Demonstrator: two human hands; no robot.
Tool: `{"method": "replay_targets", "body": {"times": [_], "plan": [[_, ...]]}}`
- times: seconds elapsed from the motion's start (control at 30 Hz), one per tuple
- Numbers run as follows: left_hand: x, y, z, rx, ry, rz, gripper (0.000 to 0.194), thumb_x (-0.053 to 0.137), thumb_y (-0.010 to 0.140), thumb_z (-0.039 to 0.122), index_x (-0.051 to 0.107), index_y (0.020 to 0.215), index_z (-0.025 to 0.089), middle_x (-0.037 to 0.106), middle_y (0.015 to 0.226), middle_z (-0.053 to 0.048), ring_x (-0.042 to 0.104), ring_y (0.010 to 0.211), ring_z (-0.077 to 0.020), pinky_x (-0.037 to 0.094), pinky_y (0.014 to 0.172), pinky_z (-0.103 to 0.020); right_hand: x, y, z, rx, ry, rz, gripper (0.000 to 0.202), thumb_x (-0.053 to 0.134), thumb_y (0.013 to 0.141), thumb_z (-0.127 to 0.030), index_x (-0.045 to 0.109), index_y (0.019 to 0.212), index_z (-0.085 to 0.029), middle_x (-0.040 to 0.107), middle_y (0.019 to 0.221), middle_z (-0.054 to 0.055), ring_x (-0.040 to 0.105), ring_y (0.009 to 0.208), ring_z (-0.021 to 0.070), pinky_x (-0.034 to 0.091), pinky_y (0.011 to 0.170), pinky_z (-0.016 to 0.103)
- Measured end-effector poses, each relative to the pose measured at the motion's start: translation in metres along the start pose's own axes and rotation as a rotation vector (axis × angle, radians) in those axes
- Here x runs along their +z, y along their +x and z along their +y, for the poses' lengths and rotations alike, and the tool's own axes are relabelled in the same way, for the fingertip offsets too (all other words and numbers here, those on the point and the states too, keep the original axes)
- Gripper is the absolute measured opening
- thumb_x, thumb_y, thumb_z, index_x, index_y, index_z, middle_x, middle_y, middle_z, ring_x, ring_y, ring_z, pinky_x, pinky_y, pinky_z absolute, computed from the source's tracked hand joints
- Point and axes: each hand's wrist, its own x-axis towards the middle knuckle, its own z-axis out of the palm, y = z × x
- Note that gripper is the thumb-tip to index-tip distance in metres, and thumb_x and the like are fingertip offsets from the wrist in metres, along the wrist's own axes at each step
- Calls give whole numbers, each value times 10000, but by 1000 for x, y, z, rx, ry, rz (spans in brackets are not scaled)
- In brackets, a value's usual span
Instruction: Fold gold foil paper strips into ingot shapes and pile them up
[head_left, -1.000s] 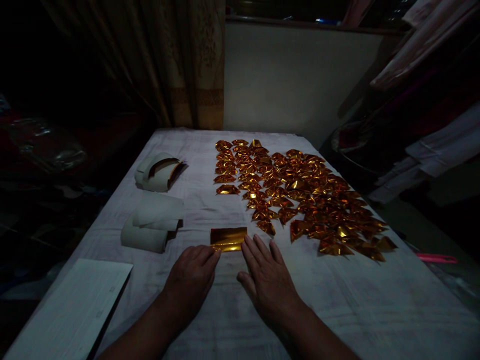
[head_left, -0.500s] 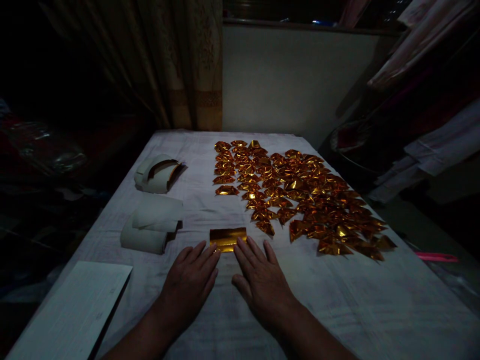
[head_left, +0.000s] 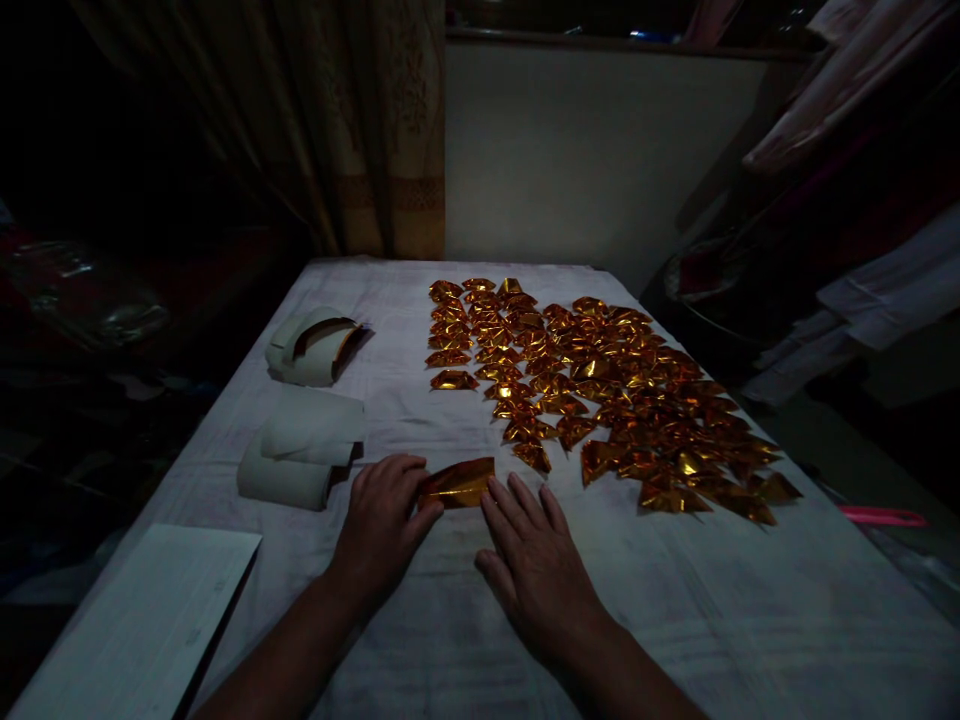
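A folded piece of gold foil paper (head_left: 461,484) lies on the white-covered table in front of me, its left end lifted and bent. My left hand (head_left: 386,510) pinches that left end between thumb and fingers. My right hand (head_left: 529,550) lies flat with fingers stretched out, the fingertips touching the lower right corner of the foil paper. Beyond and to the right, several rows of folded gold foil pieces (head_left: 600,370) are spread over the tabletop.
Curled pale sheets (head_left: 300,450) lie on the left, with another curled stack (head_left: 315,345) behind them. A flat white board or packet (head_left: 150,610) sits at the near left. A patterned curtain (head_left: 375,130) hangs behind the table (head_left: 390,410); clothes (head_left: 892,270) hang at the right.
My left hand has gone from lying flat by the foil paper to pinching its left end, which is now raised. The right hand has barely shifted.
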Motion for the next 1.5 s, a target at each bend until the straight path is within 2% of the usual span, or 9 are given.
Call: {"method": "replay_targets", "body": {"times": [0.07, 0.23, 0.37, 0.73, 0.97, 1.23, 1.33, 1.4, 1.5], "plan": [[0, -3, 0, 30, -51, -16, 116, 605, 887, 187, 641, 988, 230, 716, 1154, -67, 604, 1153, -264, 429, 985, -484, 0, 0, 0, 7, 0, 14, 514, 547, 957, -342, 509, 1440, -171, 424, 1548, 112, 343, 1448, 342, 285, 1152, 605], [2, -9, -2, 86, -77, -53, 270, 524, 829, 52, 646, 982, 238, 725, 1189, -54, 602, 1206, -252, 396, 1058, -533, -2, 0, 0, 14, -29, 14, 498, 563, 942, -320, 535, 1417, -172, 434, 1542, 104, 366, 1432, 351, 311, 1135, 603], [3, -10, -4, 151, -81, -63, 268, 508, 843, 46, 636, 996, 225, 726, 1204, -67, 620, 1206, -244, 420, 1073, -531, -1, -1, -1, 3, -43, 21, 496, 570, 937, -306, 538, 1413, -169, 449, 1532, 103, 377, 1424, 358, 321, 1123, 613], [3, -5, -3, 96, -35, -135, 164, 526, 930, 192, 628, 1058, 199, 566, 1440, -122, 385, 1442, -309, 334, 1145, -618, 2, -2, 2, 0, -44, 69, 497, 573, 933, -300, 527, 1415, -191, 432, 1542, 123, 384, 1422, 353, 333, 1112, 610], [8, -5, -8, 55, -38, -44, 520, 558, 933, 257, 403, 1425, 200, 643, 1334, -108, 542, 1306, -266, 319, 1163, -590, 3, -2, 3, -5, -11, 121, 484, 532, 949, -291, 508, 1421, -186, 468, 1522, 110, 378, 1428, 328, 329, 1125, 587], [5, -5, -6, 134, -118, -30, 268, 550, 920, 162, 602, 1171, 237, 697, 1204, -67, 587, 1219, -238, 365, 1129, -557, 6, 8, 7, 46, 116, 254, 570, 483, 972, -267, 347, 1518, -173, 508, 1484, 140, 424, 1398, 295, 368, 1118, 544], [3, -5, -6, 184, -151, -37, 347, 515, 857, 60, 621, 1136, 238, 683, 1229, -75, 610, 1178, -216, 390, 1112, -542, 8, 10, 8, 57, 181, 326, 589, 493, 976, -269, 317, 1532, -187, 576, 1404, 139, 507, 1314, 278, 429, 1066, 493], [2, -5, -6, 180, -166, -47, 396, 504, 804, 21, 628, 1115, 233, 676, 1238, -81, 619, 1163, -214, 399, 1108, -539, 8, 12, 10, 59, 214, 373, 553, 501, 977, -260, 361, 1509, -201, 644, 1297, 124, 581, 1199, 262, 474, 991, 456], [0, -4, -4, 173, -190, -36, 390, 522, 762, 16, 646, 1065, 228, 661, 1263, -97, 623, 1164, -239, 424, 1086, -541, 4, 16, 13, 25, 245, 412, 369, 525, 970, -226, 561, 1337, -234, 719, 1053, 71, 640, 986, 229, 497, 861, 400]]}}
